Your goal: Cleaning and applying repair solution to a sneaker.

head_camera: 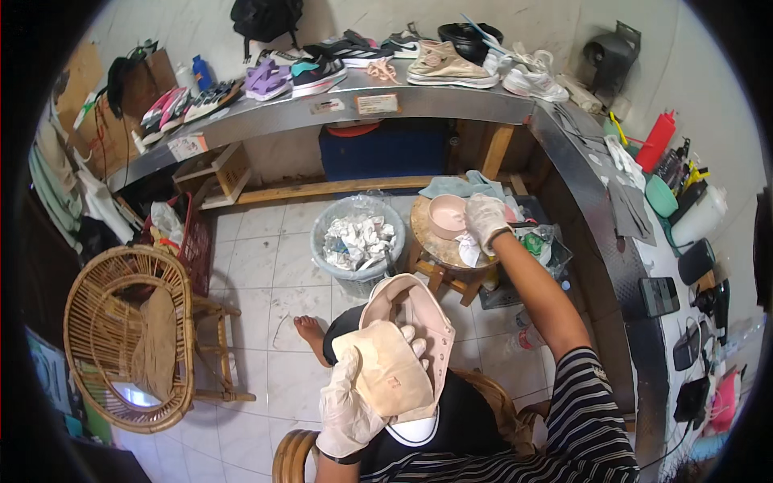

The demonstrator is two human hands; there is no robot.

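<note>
My left hand (347,413), in a pale translucent glove, grips a pale pink high-top sneaker (442,344) above my lap. Its white rubber toe cap (415,430) points toward me, and metal eyelets run along the right flap. The thumb presses on a cream-coloured tongue-like flap (389,371), while other fingertips show at its far side. Also gloved, my right hand (485,220) is at the right rim of a pink bowl (447,216) on a round wooden stool (423,241). Whether its fingers hold anything is hidden. Crumpled white tissue (468,249) lies just below that hand.
A lined bin (356,284) full of crumpled paper stands left of the stool. Farther left is a rattan chair (181,338). A metal-edged counter (259,124) carries several shoes, including a beige high-top (450,65). Bottles and a phone (659,296) line the right counter.
</note>
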